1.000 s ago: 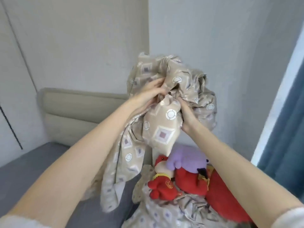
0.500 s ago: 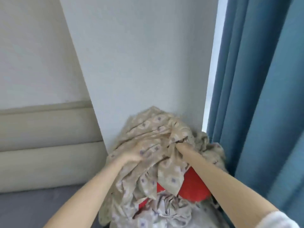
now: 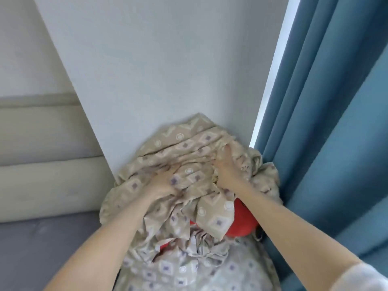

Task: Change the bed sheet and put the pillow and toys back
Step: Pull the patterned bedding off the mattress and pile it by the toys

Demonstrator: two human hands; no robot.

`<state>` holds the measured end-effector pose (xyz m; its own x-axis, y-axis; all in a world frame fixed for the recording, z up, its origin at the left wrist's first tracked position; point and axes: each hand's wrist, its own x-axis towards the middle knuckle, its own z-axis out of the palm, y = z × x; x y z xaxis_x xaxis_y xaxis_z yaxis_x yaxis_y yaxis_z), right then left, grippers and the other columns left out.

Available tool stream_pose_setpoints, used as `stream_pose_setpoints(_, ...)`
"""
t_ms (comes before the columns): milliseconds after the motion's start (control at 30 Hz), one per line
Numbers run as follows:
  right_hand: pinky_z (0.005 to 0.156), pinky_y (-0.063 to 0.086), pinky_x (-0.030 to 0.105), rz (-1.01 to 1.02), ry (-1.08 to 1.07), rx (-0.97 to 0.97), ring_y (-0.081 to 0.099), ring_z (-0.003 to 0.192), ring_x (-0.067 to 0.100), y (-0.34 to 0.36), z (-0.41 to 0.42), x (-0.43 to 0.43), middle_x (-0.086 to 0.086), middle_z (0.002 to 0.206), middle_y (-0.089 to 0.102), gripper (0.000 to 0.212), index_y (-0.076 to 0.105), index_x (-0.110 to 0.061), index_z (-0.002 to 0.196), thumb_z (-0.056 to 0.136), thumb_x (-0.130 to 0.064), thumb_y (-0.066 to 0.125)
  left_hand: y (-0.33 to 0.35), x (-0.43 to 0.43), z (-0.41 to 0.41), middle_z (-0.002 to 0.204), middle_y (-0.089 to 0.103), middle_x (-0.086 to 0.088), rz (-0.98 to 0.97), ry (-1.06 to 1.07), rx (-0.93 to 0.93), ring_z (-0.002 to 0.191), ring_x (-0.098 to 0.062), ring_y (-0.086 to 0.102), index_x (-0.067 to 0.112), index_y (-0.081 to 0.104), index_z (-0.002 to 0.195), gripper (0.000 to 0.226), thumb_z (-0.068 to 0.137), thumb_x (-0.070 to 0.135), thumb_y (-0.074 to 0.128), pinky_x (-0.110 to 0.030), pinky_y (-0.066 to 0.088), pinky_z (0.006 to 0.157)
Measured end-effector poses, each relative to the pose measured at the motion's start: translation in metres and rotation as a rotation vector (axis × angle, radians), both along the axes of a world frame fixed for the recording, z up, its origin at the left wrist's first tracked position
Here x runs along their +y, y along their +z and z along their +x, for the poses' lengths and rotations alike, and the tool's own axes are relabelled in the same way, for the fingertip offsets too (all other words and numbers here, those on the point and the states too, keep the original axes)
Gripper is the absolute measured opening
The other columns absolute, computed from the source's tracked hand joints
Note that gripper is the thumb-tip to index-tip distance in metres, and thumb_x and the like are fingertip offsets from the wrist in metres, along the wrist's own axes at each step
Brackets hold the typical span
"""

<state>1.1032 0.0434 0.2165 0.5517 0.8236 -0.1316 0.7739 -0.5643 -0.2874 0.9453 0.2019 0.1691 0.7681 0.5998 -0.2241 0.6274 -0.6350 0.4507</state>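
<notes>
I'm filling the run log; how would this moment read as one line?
left hand: grips beige diamond-patterned bed sheet | right hand: on sheet, grip unclear | sheet: bunched against white wall over red plush toy | grey mattress: uncovered
</notes>
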Motion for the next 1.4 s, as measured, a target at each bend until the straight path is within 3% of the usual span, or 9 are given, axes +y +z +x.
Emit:
stream_pose_setpoints(167, 0.094, 0.044, 0.035, -0.134, 0.022, 0.006, 0.035, 0.136, 0.036, -0.024, 0.019, 0.003, 0.013, 0.155, -0.027, 0.079, 0.025, -0.031, 0.15, 0.081, -0.009, 0.056, -0.023, 0.003, 0.009, 0.159, 0.014, -0.002, 0.107, 0.019, 0.044, 0.146, -0.024, 0.012, 0.034, 0.012, 0.152, 0.114, 0.063, 0.041, 0.083, -0.049, 0.01, 0.118)
stream_pose_setpoints(367, 0.104, 0.031, 0.065, -0.315, -0.004, -0.074, -0.002, 0.137, 0.059, -0.007, 0.016, 0.008, 0.01, 0.155, -0.027, 0.076, 0.016, -0.037, 0.15, 0.087, -0.023, 0.056, -0.012, 0.0, 0.001, 0.159, 0.013, -0.004, 0.002, 0.062, 0.028, 0.145, -0.035, 0.01, 0.032, 0.013, 0.152, 0.108, 0.067, 0.037, 0.08, -0.048, 0.013, 0.117)
stream_pose_setpoints(433, 0.103, 0.035, 0.06, -0.308, 0.039, -0.117, 0.015, 0.137, 0.052, 0.01, 0.013, 0.003, 0.011, 0.158, -0.014, 0.07, 0.019, -0.035, 0.149, 0.089, -0.023, 0.052, 0.0, -0.008, -0.007, 0.153, 0.032, -0.003, -0.108, 0.15, -0.145, 0.14, -0.025, 0.03, 0.023, 0.029, 0.149, 0.096, 0.069, 0.025, 0.081, -0.032, 0.028, 0.109)
stream_pose_setpoints(500, 0.093, 0.047, 0.044, -0.22, 0.121, -0.152, 0.044, 0.124, 0.037, 0.03, 0.011, -0.004, 0.015, 0.151, 0.022, 0.059, 0.033, -0.028, 0.146, 0.09, -0.019, 0.047, 0.017, -0.015, -0.013, 0.144, 0.046, -0.002, -0.198, 0.232, -0.318, 0.131, -0.018, 0.044, 0.014, 0.043, 0.142, 0.081, 0.07, 0.014, 0.081, -0.024, 0.035, 0.1)
stream_pose_setpoints(600, 0.078, 0.046, 0.03, -0.125, 0.208, -0.225, 0.056, 0.108, 0.025, 0.059, 0.005, -0.01, 0.006, 0.125, 0.057, 0.048, 0.044, -0.025, 0.138, 0.091, -0.017, 0.044, 0.045, -0.027, -0.024, 0.13, 0.057, 0.002, -0.165, 0.289, -0.457, 0.121, -0.015, 0.053, 0.014, 0.056, 0.129, 0.055, 0.078, 0.01, 0.074, -0.025, 0.041, 0.098)
stream_pose_setpoints(733, 0.078, 0.046, 0.029, 0.074, 0.236, -0.15, 0.056, 0.114, 0.022, 0.089, -0.021, -0.019, 0.0, 0.13, 0.058, 0.046, 0.044, -0.031, 0.139, 0.094, -0.023, 0.048, 0.084, -0.047, -0.052, 0.113, 0.066, 0.003, -0.153, 0.454, -0.664, 0.098, -0.008, 0.061, 0.02, 0.062, 0.117, 0.031, 0.087, 0.011, 0.063, -0.017, 0.05, 0.077)
stream_pose_setpoints(900, 0.089, 0.05, 0.038, 0.407, 0.332, -0.052, 0.061, 0.109, 0.019, 0.114, -0.068, -0.037, -0.005, 0.123, 0.064, 0.045, 0.051, -0.03, 0.133, 0.089, -0.021, 0.056, 0.125, -0.082, -0.105, 0.111, 0.066, 0.002, -0.116, 0.538, -0.823, 0.09, -0.004, 0.06, 0.02, 0.064, 0.112, 0.027, 0.091, 0.005, 0.057, -0.011, 0.048, 0.074)
stream_pose_setpoints(1167, 0.079, 0.051, 0.028, 0.713, 0.399, 0.173, 0.065, 0.083, 0.004, 0.146, -0.171, -0.076, -0.015, 0.108, 0.068, 0.03, 0.062, -0.031, 0.117, 0.088, -0.021, 0.058, 0.169, -0.161, -0.222, 0.117, 0.065, 0.003, -0.083, 0.618, -0.975, 0.103, -0.006, 0.06, 0.02, 0.063, 0.116, 0.026, 0.094, 0.009, 0.054, -0.027, 0.048, 0.093)
stream_pose_setpoints(1400, 0.087, 0.05, 0.024, 0.783, 0.438, 0.363, 0.063, 0.083, -0.002, 0.142, -0.266, -0.128, -0.017, 0.109, 0.067, 0.031, 0.064, -0.028, 0.116, 0.088, -0.017, 0.058, 0.173, -0.233, -0.32, 0.113, 0.067, 0.009, 0.068, 0.623, -0.965, 0.106, -0.008, 0.06, 0.033, 0.063, 0.111, 0.019, 0.097, 0.029, 0.051, -0.017, 0.044, 0.077)
